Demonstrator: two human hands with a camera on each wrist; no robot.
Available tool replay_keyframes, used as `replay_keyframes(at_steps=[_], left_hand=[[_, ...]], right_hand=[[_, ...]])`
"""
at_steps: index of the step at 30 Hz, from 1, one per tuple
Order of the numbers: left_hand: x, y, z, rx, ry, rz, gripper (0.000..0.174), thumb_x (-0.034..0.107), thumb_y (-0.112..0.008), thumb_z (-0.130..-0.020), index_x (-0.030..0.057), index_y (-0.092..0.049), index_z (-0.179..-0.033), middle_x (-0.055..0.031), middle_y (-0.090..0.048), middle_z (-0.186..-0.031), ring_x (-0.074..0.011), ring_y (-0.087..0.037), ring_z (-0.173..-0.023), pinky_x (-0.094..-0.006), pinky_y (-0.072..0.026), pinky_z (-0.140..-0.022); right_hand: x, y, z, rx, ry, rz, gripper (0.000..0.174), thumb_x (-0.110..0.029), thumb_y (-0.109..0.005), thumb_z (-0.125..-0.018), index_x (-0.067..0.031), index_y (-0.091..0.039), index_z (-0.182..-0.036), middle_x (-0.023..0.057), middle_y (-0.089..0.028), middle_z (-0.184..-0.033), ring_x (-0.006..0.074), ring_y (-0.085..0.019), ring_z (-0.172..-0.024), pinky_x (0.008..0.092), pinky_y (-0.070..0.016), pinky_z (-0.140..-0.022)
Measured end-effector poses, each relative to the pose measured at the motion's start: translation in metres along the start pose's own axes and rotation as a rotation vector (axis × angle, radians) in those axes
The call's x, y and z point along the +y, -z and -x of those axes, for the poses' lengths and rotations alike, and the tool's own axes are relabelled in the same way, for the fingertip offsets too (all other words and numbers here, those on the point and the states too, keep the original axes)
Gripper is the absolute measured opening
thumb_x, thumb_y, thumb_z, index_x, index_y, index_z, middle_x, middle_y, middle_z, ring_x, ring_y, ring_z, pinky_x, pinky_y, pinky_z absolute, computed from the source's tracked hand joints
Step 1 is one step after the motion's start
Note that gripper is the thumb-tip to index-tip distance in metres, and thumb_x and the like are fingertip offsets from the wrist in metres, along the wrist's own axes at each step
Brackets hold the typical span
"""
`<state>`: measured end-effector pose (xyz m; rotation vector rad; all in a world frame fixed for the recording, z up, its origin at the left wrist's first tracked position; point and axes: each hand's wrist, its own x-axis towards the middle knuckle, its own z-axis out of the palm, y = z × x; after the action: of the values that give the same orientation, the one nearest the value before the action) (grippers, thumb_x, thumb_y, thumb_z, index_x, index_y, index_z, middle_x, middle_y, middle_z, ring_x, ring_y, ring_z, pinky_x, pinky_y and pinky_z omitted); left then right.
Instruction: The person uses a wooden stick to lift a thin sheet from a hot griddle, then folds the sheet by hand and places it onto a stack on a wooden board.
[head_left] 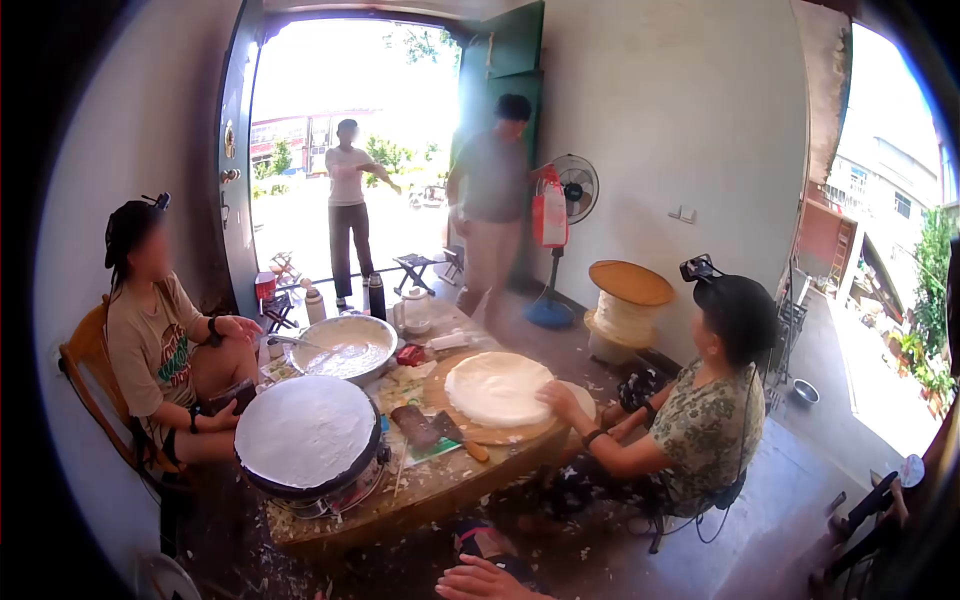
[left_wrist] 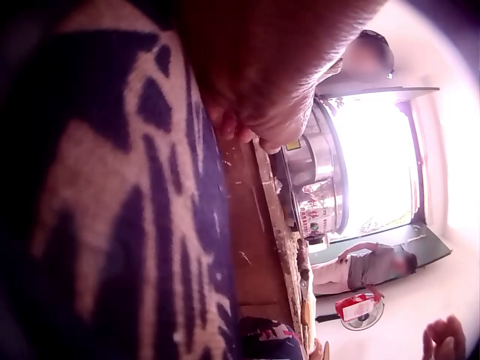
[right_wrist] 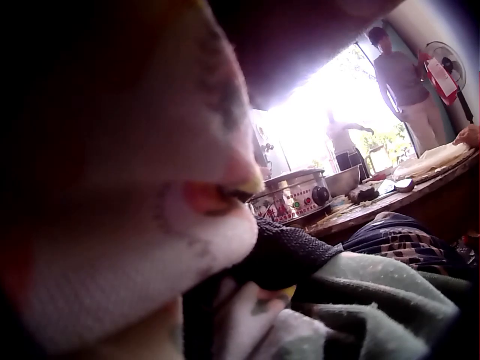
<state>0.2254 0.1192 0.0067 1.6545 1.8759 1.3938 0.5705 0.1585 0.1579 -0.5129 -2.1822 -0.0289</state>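
At the bottom of the head view, my right hand (head_left: 485,578) extends over my dark-trousered knee (head_left: 490,540), its fingers fairly straight and holding nothing visible. In the right wrist view, pale printed cloth (right_wrist: 150,247) and a dark blur cover much of the picture. My left hand (left_wrist: 262,97) appears only in the left wrist view, beside my blue patterned trousers (left_wrist: 127,195); its fingers hang loosely curled. Beyond my hands, a wooden table (head_left: 420,510) bears a round griddle (head_left: 385,455) topped with a smooth white layer (head_left: 305,430).
A basin (head_left: 380,372) of pale batter and a stack of thin round sheets (head_left: 500,388) sit farther back. One seated person (head_left: 165,340) is on the left; another (head_left: 710,400) touches the sheets. Two people stand by the doorway, near a fan (head_left: 578,190).
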Motion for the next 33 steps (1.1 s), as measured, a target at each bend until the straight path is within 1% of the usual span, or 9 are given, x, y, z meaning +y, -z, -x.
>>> replay_keyframes(at_steps=[3,5,8,11,14,21,27,30,33], left_hand=[[0.003,0.0,0.0,0.027,0.137,0.001,0.043,0.02,-0.058,-0.094,-0.0019,-0.058,-0.131,-0.0267,-0.053,-0.136,-0.0409,-0.048,-0.125,-0.0475,-0.0344,-0.107],[0.002,0.001,0.0,0.039,0.151,-0.05,0.045,0.02,-0.059,-0.093,-0.002,-0.056,-0.133,-0.0272,-0.052,-0.137,-0.0421,-0.048,-0.125,-0.0477,-0.0352,-0.107],[0.007,0.001,-0.001,0.057,0.182,-0.104,0.047,0.021,-0.06,-0.093,-0.0019,-0.055,-0.134,-0.0283,-0.049,-0.139,-0.0436,-0.046,-0.127,-0.0484,-0.0347,-0.108],[0.025,0.006,-0.002,0.013,0.247,-0.14,0.048,0.023,-0.06,-0.093,-0.0018,-0.055,-0.134,-0.0289,-0.045,-0.143,-0.0448,-0.042,-0.13,-0.0496,-0.0332,-0.11],[0.017,0.005,0.001,-0.007,0.304,-0.186,0.049,0.026,-0.059,-0.095,-0.0018,-0.054,-0.135,-0.0296,-0.042,-0.145,-0.0457,-0.039,-0.133,-0.0509,-0.032,-0.111],[0.012,0.006,0.004,-0.047,0.304,-0.204,0.05,0.031,-0.058,-0.098,0.0025,-0.053,-0.138,-0.0306,-0.041,-0.145,-0.0479,-0.038,-0.133,-0.0537,-0.0322,-0.11],[0.012,0.003,0.004,0.054,0.174,-0.179,0.037,0.023,-0.057,-0.098,0.0046,-0.061,-0.13,-0.0264,-0.049,-0.14,-0.044,-0.041,-0.133,-0.0483,-0.0359,-0.108],[0.029,0.008,0.002,0.098,-0.009,-0.233,0.031,0.02,-0.055,-0.099,0.0042,-0.065,-0.124,-0.0241,-0.055,-0.132,-0.0429,-0.047,-0.126,-0.0468,-0.0384,-0.105],[-0.002,-0.001,0.008,0.087,0.079,-0.208,0.026,0.018,-0.054,-0.098,0.0039,-0.068,-0.115,-0.0225,-0.061,-0.12,-0.0422,-0.055,-0.113,-0.0484,-0.0412,-0.099]], right_hand=[[-0.003,0.007,-0.005,-0.016,-0.036,0.047,0.046,-0.018,-0.067,-0.088,-0.0088,-0.055,-0.132,0.0153,-0.05,-0.14,0.0355,-0.046,-0.132,0.0514,-0.0338,-0.111],[-0.006,0.013,-0.008,-0.028,-0.067,0.062,0.048,-0.026,-0.06,-0.095,-0.0099,-0.05,-0.139,0.0168,-0.04,-0.151,0.0382,-0.035,-0.142,0.052,-0.0292,-0.114],[-0.005,0.01,-0.004,-0.042,-0.081,0.072,0.052,-0.035,-0.047,-0.102,-0.0108,-0.041,-0.148,0.0166,-0.03,-0.158,0.0377,-0.025,-0.147,0.0524,-0.0209,-0.118],[-0.007,0.009,-0.005,0.001,-0.067,0.046,0.055,-0.039,-0.041,-0.104,-0.0106,-0.036,-0.151,0.0166,-0.027,-0.159,0.0372,-0.023,-0.148,0.0523,-0.0172,-0.119],[-0.006,0.01,-0.002,-0.036,-0.054,0.032,0.056,-0.039,-0.04,-0.104,-0.0102,-0.032,-0.152,0.0166,-0.025,-0.159,0.0368,-0.021,-0.148,0.0528,-0.0152,-0.119],[-0.003,0.008,-0.003,-0.021,-0.031,0.086,0.053,-0.03,-0.047,-0.103,-0.0094,-0.036,-0.15,0.0169,-0.03,-0.157,0.0369,-0.026,-0.146,0.0538,-0.0193,-0.118],[-0.001,0.002,-0.008,-0.023,-0.022,0.075,0.052,-0.025,-0.056,-0.098,-0.011,-0.042,-0.147,0.0165,-0.036,-0.154,0.0371,-0.031,-0.144,0.0535,-0.0241,-0.117],[-0.004,0.006,-0.012,-0.02,-0.015,0.061,0.052,-0.023,-0.058,-0.096,-0.0123,-0.044,-0.145,0.0158,-0.038,-0.152,0.0372,-0.033,-0.143,0.0531,-0.0261,-0.116],[-0.004,0.006,-0.014,-0.032,-0.018,0.066,0.053,-0.022,-0.058,-0.095,-0.0127,-0.044,-0.145,0.0152,-0.039,-0.152,0.0368,-0.034,-0.142,0.0529,-0.0268,-0.116]])
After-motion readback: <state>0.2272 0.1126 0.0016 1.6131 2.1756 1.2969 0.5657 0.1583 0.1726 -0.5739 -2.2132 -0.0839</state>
